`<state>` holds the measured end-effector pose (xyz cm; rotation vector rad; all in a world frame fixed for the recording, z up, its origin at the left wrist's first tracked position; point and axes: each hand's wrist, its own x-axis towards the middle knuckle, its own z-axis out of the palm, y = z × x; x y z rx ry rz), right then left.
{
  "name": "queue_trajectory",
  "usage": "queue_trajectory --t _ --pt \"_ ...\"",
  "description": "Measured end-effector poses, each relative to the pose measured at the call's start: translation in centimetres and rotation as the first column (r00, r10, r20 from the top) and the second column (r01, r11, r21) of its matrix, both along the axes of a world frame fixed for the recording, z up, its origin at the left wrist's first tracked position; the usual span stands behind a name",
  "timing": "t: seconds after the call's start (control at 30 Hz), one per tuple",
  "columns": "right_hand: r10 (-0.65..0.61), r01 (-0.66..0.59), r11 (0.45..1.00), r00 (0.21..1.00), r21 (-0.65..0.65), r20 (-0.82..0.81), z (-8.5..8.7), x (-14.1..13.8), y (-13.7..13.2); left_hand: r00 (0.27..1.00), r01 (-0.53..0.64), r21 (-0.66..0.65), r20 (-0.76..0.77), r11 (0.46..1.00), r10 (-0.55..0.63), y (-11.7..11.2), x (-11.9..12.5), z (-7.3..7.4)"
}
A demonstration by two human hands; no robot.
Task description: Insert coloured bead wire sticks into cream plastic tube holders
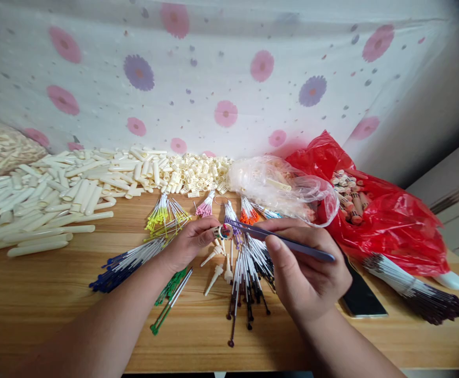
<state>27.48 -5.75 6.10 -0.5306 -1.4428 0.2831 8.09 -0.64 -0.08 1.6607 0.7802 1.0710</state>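
Between the thumb and fingers of my left hand (192, 241) is a small cream plastic ring-shaped piece (224, 231), its round end facing right, with coloured bits inside. My right hand (311, 268) grips dark tweezers (292, 245), whose tips reach the ring's opening. What the tips hold, if anything, is too small to tell. Below the hands lie cream pointed plastic pieces (214, 278). Fanned around them are thin white sticks with coloured ends: blue (113, 274), green (174, 289), black (248, 283), yellow (156, 218), pink (205, 206), purple (231, 215) and orange (248, 212).
Cream tubes (67, 194) are heaped at the left, beside a pile of short cream pieces (198, 172). A clear bag (280, 186) and a red bag (394, 226) with filled pieces stand right. A black phone (363, 299) and a dark-tipped stick bundle (414, 289) lie nearby.
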Motion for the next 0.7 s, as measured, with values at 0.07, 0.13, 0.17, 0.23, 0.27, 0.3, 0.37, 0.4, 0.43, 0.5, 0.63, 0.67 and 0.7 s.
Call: queue_trajectory --t 0.07,0.13,0.17,0.23,0.27,0.3,0.37,0.4,0.43,0.5,0.63,0.67,0.7 --pt "0.016 -0.015 1.000 0.999 0.019 -0.049 0.02 0.09 0.11 1.000 0.012 -0.019 0.019 1.000 -0.012 0.03 -0.04 -0.20" --pt "0.027 -0.026 1.000 0.999 0.013 -0.039 0.06 0.15 0.14 0.999 0.019 -0.035 0.040 0.999 -0.018 0.04 0.00 -0.28" --pt "0.028 -0.027 1.000 0.999 0.002 -0.019 0.09 0.18 0.11 0.999 0.022 -0.038 0.048 0.999 -0.020 0.03 0.04 -0.26" --pt "0.017 -0.017 1.000 1.000 -0.005 0.024 0.15 0.21 0.00 0.998 0.023 -0.035 0.059 0.999 -0.021 0.00 0.13 -0.14" --pt "0.010 -0.010 1.000 0.999 -0.008 0.042 0.18 0.22 -0.07 0.998 0.021 -0.031 0.059 0.999 -0.019 -0.01 0.16 -0.06" --pt "0.006 -0.005 1.000 0.998 -0.009 0.057 0.21 0.23 -0.13 0.998 0.020 -0.026 0.054 0.999 -0.018 -0.02 0.19 0.01" --pt "0.003 -0.001 1.000 0.997 -0.017 0.080 0.26 0.24 -0.24 0.999 0.016 -0.018 0.032 1.000 -0.016 -0.02 0.19 0.09" --pt "0.000 0.002 1.000 0.996 -0.023 0.087 0.27 0.25 -0.28 1.000 0.015 -0.014 0.020 1.000 -0.014 -0.01 0.17 0.10" --pt "-0.001 0.004 1.000 0.996 -0.028 0.089 0.28 0.24 -0.31 1.000 0.014 -0.011 0.012 1.000 -0.014 0.01 0.14 0.10" --pt "0.002 0.001 1.000 0.997 -0.028 0.075 0.28 0.22 -0.32 1.000 0.015 -0.008 0.007 1.000 -0.015 0.04 0.08 0.09" --pt "0.014 -0.013 1.000 0.998 -0.021 0.057 0.25 0.17 -0.31 1.000 0.023 -0.013 0.003 1.000 -0.023 0.05 0.03 0.13" --pt "0.010 -0.008 1.000 0.998 -0.023 0.060 0.25 0.16 -0.31 1.000 0.025 -0.015 -0.001 1.000 -0.025 0.05 0.03 0.15" --pt "0.006 -0.005 1.000 0.998 -0.026 0.063 0.24 0.15 -0.31 1.000 0.026 -0.017 -0.004 1.000 -0.026 0.04 0.03 0.16"
